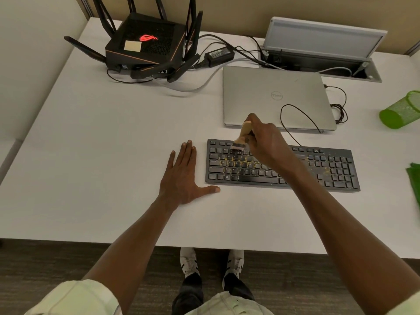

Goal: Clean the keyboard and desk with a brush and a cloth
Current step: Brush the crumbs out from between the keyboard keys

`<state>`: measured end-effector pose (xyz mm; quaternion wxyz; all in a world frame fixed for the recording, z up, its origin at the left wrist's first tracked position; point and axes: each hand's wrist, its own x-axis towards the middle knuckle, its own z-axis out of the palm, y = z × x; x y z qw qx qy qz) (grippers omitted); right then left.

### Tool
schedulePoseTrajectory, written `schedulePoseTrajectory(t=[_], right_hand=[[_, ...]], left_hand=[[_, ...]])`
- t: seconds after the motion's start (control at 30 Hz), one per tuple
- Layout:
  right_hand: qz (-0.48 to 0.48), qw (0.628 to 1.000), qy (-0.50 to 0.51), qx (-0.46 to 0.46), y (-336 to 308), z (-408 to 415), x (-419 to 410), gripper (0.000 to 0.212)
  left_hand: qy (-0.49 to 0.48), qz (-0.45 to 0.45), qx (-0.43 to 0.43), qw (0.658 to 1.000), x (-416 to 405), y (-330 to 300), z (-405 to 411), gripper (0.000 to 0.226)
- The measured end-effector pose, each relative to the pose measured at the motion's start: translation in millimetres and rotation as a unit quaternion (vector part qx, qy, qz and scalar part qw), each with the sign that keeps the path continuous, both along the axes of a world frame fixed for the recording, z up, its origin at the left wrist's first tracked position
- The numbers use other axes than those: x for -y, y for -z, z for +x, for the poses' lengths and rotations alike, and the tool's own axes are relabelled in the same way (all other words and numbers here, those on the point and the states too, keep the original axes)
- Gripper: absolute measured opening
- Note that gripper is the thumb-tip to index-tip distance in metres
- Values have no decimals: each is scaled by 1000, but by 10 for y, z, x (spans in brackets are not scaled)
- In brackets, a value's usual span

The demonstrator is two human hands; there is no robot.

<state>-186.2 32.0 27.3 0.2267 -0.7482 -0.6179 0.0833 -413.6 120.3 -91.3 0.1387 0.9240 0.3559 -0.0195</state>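
Early in the job, by the look of it: yellow crumbs (236, 161) scattered among the letter keys and again near the number pad at 3 o'clock on the keyboard (281, 165). Brushing under way at the top-left rows only; most of the keys probably not swept yet. Cloth (414, 178) lying at the far right edge of the worktop (102, 144), untouched, so the wiping looks undone.

Right hand (264, 138) curled tight round the wooden handle of the brush (242, 137), bristles down and touching the keys near 11 o'clock on the keyboard. Left hand (181, 176) flat on the worktop just beside the keyboard's left end, at 9 o'clock from it, fingers (187, 153) straight and together, thumb spread toward the keyboard's near corner, holding nothing.

Closed laptop (275, 96) at 12 o'clock from the keyboard, router (145, 44) toward 10 o'clock, green mesh cup (402, 110) tipped over at 2 o'clock.
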Motion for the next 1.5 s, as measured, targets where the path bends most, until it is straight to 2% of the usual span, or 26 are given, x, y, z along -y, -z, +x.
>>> schedulePoseTrajectory(t=[0.13, 0.3, 0.47, 0.67, 0.77, 0.9, 1.07, 1.27, 1.5], right_hand=[[-13, 1000, -11, -3, -56, 1, 52, 15], [-4, 998, 65, -2, -91, -8, -25, 20], [-29, 999, 36, 22, -42, -51, 8, 24], [31, 990, 132, -25, -64, -90, -86, 22], [18, 986, 159, -39, 17, -154, -93, 23], [-8, 984, 175, -30, 51, -176, -48, 26], [23, 980, 190, -54, 14, -106, -98, 24], [-12, 979, 197, -51, 18, -96, -14, 29], [33, 969, 228, -86, 21, -51, -74, 22]], left_hand=[[1, 1, 0, 1000, 0, 4, 0, 147], [-2, -4, 5, 1000, 2, -4, -3, 147], [-1, 3, 5, 1000, 2, -9, -3, 146], [1, -1, 10, 1000, 3, 0, -3, 145], [0, 1, 6, 1000, 5, 4, -2, 145], [0, 7, 5, 1000, 4, 8, -4, 145], [2, 6, 5, 1000, 4, 7, -7, 146], [1, 4, 9, 1000, 10, 5, -11, 146], [4, 1, 7, 1000, 7, 0, -11, 147]])
